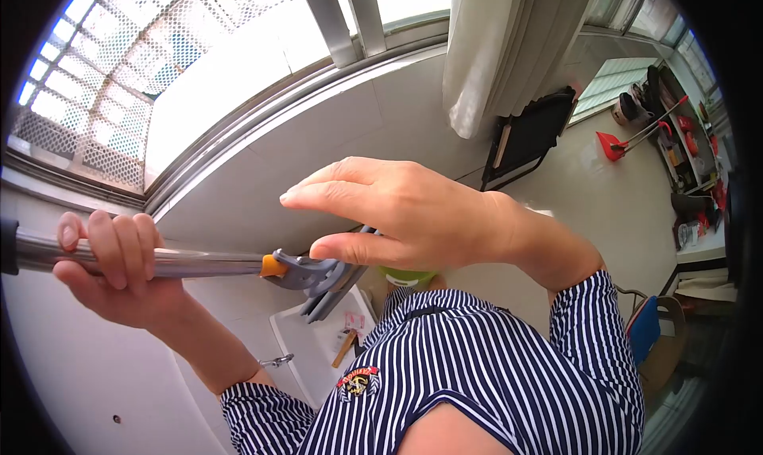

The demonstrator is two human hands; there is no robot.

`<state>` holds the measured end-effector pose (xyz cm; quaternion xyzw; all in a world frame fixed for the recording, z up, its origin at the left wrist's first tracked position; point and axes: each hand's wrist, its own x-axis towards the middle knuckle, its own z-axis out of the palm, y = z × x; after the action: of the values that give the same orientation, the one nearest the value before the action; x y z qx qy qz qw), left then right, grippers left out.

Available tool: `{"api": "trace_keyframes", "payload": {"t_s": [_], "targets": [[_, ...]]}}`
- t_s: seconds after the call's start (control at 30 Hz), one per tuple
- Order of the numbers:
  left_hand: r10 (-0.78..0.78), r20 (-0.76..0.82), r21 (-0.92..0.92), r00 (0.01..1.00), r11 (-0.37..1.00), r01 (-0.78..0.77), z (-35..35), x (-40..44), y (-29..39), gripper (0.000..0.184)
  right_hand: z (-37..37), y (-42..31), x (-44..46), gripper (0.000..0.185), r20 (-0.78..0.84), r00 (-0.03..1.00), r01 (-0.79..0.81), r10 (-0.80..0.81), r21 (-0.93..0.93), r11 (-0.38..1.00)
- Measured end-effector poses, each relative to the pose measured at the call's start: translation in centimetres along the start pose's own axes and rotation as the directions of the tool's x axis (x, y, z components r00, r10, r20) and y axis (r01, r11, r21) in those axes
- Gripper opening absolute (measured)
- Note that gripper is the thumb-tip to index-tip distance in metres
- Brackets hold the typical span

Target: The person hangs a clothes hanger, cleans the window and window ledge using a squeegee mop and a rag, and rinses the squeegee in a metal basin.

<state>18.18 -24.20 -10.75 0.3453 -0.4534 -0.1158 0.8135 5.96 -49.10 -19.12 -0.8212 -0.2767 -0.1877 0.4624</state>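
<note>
A metal pole (211, 263) runs across the left side, with a black end at the far left. My left hand (119, 268) is wrapped round it. At the pole's other end is an orange collar (273, 266) joined to a grey plastic head (306, 276) with dark grey bars. My right hand (381, 209) hovers just above and beside that head, fingers stretched out and thumb apart, holding nothing. Part of the head is hidden behind my right hand. Below it shows a green bucket-like object (407, 278), partly covered.
A white sink (306, 352) with a tap (278, 361) lies below the pole. Above run a window frame (262, 97) and a curtain (485, 50). A folded black chair (532, 133), a red dustpan (610, 146) and cluttered shelves (675, 149) stand at the right.
</note>
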Motion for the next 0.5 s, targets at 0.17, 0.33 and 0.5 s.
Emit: {"api": "trace_keyframes", "payload": {"t_s": [0.17, 0.33, 0.5], "targets": [[-0.095, 0.022, -0.030, 0.995, 0.995, 0.096, -1.8, -0.9, -12.7, 0.027, 1.8, -0.1, 3.4, 0.074, -0.307, 0.948, 0.026, -0.089, -0.203, 0.979], [-0.546, -0.063, 0.106, 0.836, 0.829, 0.549, 2.1, -3.3, -22.4, 0.027, -0.2, 1.2, 4.6, 0.056, -0.557, 0.686, -0.416, 0.468, 0.227, 0.881], [-0.720, 0.532, 0.739, 0.445, 0.652, 0.171, 0.2, 0.5, -23.0, 0.046, 0.9, 4.6, -3.9, 0.021, -0.678, 0.361, -0.289, 0.640, 0.571, 0.768]]}}
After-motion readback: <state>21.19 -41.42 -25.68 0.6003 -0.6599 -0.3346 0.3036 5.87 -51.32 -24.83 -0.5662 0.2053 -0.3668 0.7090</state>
